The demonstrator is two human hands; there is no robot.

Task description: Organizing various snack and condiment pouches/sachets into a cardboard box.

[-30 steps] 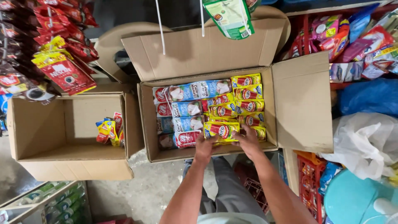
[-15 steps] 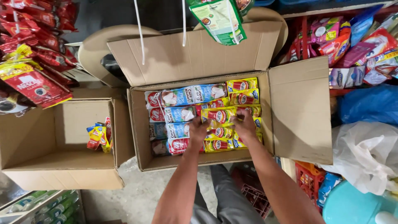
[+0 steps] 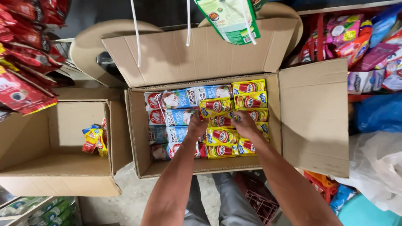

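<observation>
Both hands have moved up the box since a second ago, from the packs at its near edge to the middle of the yellow stack. The left hand (image 3: 197, 124) now pinches a yellow sachet pack (image 3: 215, 105) at center frame, and the right hand (image 3: 245, 123) closes on the neighbouring yellow-and-red packs (image 3: 251, 101); how firmly either grips is hidden by the knuckles. So the handling has shifted deeper into the open cardboard box (image 3: 310, 121), whose left half holds blue-and-white cartons (image 3: 176, 99). At left of frame a second, nearly bare box (image 3: 54, 167) holds a small yellow bundle (image 3: 95, 140). A green pouch (image 3: 229, 19) hangs at the top centre above the raised flap, and red hanging packets (image 3: 23, 54) crowd the upper left.
</observation>
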